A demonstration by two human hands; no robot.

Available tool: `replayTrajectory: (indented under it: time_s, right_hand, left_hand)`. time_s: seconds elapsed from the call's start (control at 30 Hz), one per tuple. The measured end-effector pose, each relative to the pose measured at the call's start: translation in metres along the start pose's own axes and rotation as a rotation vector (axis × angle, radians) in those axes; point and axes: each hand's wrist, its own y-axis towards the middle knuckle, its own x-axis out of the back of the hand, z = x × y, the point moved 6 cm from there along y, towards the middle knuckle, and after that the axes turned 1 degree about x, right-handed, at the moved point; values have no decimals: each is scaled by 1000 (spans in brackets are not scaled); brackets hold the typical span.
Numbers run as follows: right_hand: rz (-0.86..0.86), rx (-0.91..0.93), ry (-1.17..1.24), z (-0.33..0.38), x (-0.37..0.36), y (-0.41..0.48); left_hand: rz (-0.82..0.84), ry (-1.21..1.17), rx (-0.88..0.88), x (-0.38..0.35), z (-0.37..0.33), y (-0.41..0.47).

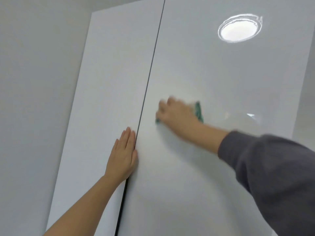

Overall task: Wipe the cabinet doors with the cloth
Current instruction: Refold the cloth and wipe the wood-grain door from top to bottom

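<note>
Beside the dark seam, left hand lies flat, grip wide; right hand presses green cloth on right door.

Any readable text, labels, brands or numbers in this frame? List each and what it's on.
None: no text, label, brand, number or sign shows anywhere.
left cabinet door: plain glossy white, nothing printed.
right cabinet door: plain, only a round lamp reflection.
green cloth: blurred, mostly under the right hand; no marking can be made out.
grey sleeve: no logo visible.
left hand: flat on the left door at the gap, bare.
</note>
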Motion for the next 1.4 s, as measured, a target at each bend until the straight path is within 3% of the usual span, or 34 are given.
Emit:
replayTrajectory:
  time_s: [0.03, 0.1, 0.17, 0.3, 0.37, 0.43, 0.57, 0.7, 0.77, 0.83, 0.97, 1.07, 1.13, 1.23, 1.33, 1.4]
  right_hand:
    - [99, 111, 62, 38, -7, -27]
    - [98, 368, 38, 97, -10, -74]
    - [28, 407, 21, 96, -15, -68]
    - [-184, 13, -223, -15, -3, 56]
    - [-164, -208, -241, -62, -6, 96]
    - [-148, -296, -194, -65, -11, 111]
    - [-98, -79, -64, 33, -43, 94]
    - [146, 351, 87, 156, -59, 5]
    - [158, 445, 68, 172, -56, -3]
    - [51, 339, -10, 133, -53, 41]
    - [-125, -139, -267, 1, -41, 152]
    - [-160, -326, -218, -21, -45, 183]
    - [-150, -258, -156, 15, -57, 186]
    - [-68, 2, 25, 95, -81, 154]
    - [132, 376, 99, 176, -90, 89]
    - [180, 567, 89, 196, -91, 73]
  left_hand:
    - [-5, -18, 9, 0, 4, 7]
    - [-19, -50, 5, -1, 9, 16]
    - [-33, -56, -13, -6, 13, 17]
    - [-72, -47, -113, -8, 31, 19]
    - [-75, -38, -209, -6, 42, 26]
    - [-84, -48, -207, -4, 59, 36]
    - [-93, -92, -62, 2, 105, 69]
    - [-78, -60, -166, 0, 117, 78]
    - [-76, -45, -214, -3, 123, 74]
    - [-85, -35, -256, -6, 130, 72]
    - [-63, -8, -363, -8, 142, 74]
    - [-45, -11, -343, -3, 163, 81]
    - [-45, -55, -157, 4, 190, 91]
    - [-1, -83, 67, 9, 220, 98]
    - [62, -66, 59, 10, 225, 97]
    - [79, -51, 46, 11, 229, 95]
